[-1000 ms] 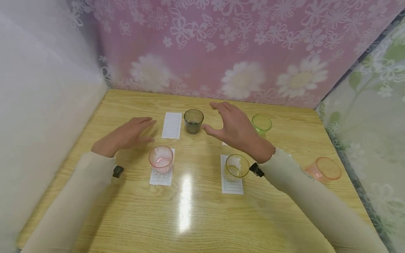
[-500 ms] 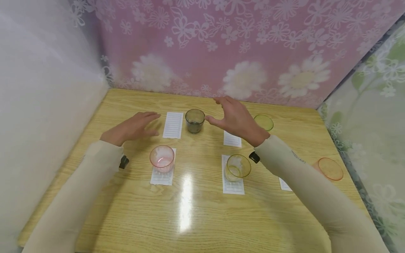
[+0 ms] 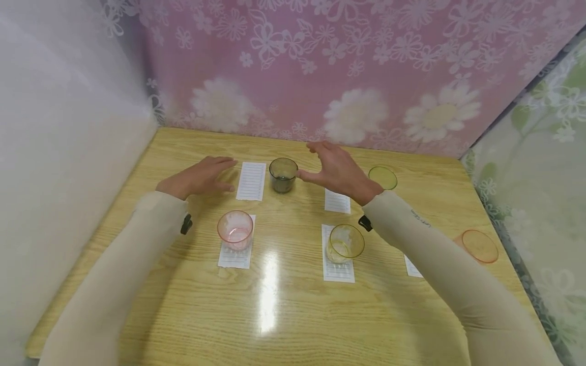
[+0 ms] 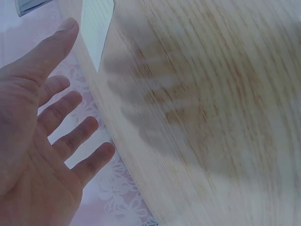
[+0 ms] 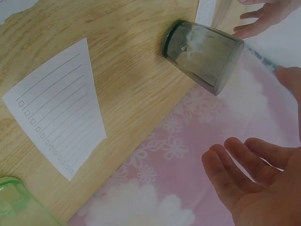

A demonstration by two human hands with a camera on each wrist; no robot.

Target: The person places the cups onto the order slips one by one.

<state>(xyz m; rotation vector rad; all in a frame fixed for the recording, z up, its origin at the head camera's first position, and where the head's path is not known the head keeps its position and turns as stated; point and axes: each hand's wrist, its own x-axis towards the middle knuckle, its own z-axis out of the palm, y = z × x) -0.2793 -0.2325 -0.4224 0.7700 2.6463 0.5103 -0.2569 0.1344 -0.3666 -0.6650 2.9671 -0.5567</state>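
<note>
A smoky grey glass (image 3: 283,175) stands upright toward the back of the wooden table. Just right of it my right hand (image 3: 336,170) hovers with loosely bent fingers, its thumb tip overlapping the glass rim in the head view. In the right wrist view a gap shows between this hand (image 5: 268,188) and the grey glass (image 5: 202,56). My left hand (image 3: 199,177) hangs over the table at the left, fingers spread and holding nothing. Between it and the glass lies a lined paper slip (image 3: 251,181). Another slip (image 3: 337,202) is partly covered by my right hand.
Nearer me, a pink glass (image 3: 235,231) and a yellow glass (image 3: 345,244) each stand on a paper slip. A green glass (image 3: 383,178) and an orange glass (image 3: 479,246) are at the right. Pink flowered cloth (image 3: 284,76) hangs behind the table (image 3: 206,315).
My left hand has moved right and slightly farther back, toward the grey glass. My right forearm has shifted left, showing more of the slip beneath that hand. The glasses stay in place.
</note>
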